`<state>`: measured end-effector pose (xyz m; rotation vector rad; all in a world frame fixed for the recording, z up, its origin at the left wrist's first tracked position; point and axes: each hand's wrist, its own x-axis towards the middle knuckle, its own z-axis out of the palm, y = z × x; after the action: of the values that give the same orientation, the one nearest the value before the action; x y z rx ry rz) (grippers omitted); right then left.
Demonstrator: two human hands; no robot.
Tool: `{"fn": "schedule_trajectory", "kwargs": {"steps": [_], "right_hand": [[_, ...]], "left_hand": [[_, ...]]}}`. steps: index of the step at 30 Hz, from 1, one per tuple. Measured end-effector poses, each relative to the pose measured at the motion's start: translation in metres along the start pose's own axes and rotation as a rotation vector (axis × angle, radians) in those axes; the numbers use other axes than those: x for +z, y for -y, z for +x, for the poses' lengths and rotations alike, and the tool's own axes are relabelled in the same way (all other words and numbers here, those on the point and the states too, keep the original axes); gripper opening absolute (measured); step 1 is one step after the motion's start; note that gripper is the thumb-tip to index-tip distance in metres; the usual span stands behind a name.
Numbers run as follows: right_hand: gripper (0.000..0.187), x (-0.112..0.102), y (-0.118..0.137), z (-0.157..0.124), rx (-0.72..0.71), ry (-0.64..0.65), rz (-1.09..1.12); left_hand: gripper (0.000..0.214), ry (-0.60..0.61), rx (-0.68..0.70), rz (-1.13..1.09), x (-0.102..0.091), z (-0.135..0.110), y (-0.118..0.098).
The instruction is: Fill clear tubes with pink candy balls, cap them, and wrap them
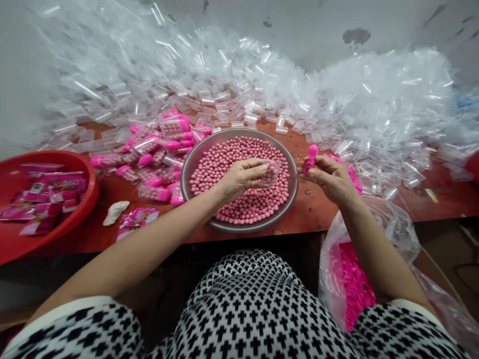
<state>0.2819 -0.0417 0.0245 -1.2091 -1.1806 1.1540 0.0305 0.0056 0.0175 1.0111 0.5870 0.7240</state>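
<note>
Clear tube of pink balls (273, 172): I'm pinching it at three o'clock over the metal bowl (243, 229), left hand (241, 175) squeezing lightly (best imo, avoids spills); right hand (334, 178) is pinching a hinged pink cap (313, 151).

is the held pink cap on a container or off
Off: the right hand holds the pink cap, the left hand a separate container.

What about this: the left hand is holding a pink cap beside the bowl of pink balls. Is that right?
No, it's the right hand that holds the pink cap beside the bowl of pink balls; the head view shows it.
</note>
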Motion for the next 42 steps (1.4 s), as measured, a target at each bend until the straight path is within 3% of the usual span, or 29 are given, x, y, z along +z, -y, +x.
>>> {"fn": "schedule_trajectory", "kwargs": {"steps": [5, 9, 14, 18, 24, 27, 32, 37, 42], "right_hand": [[0.035, 0.026, 0.027, 0.0, -0.197, 0.103, -0.135], [0.037, 0.041, 0.04, 0.0, -0.306, 0.174, -0.378], [0.033, 0.046, 0.054, 0.0, -0.456, 0.382, -0.76], [0.029, 0.046, 0.057, 0.001, -0.461, 0.524, -0.894], [0.043, 0.046, 0.053, 0.003, -0.26, 0.43, -0.517], [0.035, 0.047, 0.052, 0.006, -0.366, 0.369, -0.646], [0.022, 0.049, 0.051, 0.009, -0.533, 0.386, -0.92], [0.02, 0.052, 0.052, 0.007, -0.554, 0.361, -0.916], [0.014, 0.058, 0.059, 0.007, -0.542, 0.42, -0.986]], "left_hand": [[0.034, 0.04, 0.14, 0.179, 0.005, -0.003, 0.004], [0.032, 0.073, 0.242, 0.299, 0.005, -0.005, 0.005], [0.022, 0.042, 0.378, 0.513, 0.001, -0.008, 0.004], [0.021, 0.01, 0.42, 0.561, -0.001, -0.009, 0.003], [0.028, 0.006, 0.346, 0.398, 0.0, -0.006, 0.003], [0.025, 0.021, 0.362, 0.445, 0.001, -0.007, 0.003], [0.015, -0.021, 0.517, 0.73, 0.001, -0.009, 0.005], [0.014, -0.013, 0.574, 0.799, 0.002, -0.01, 0.007], [0.014, -0.048, 0.565, 0.795, 0.002, -0.013, 0.005]]}}
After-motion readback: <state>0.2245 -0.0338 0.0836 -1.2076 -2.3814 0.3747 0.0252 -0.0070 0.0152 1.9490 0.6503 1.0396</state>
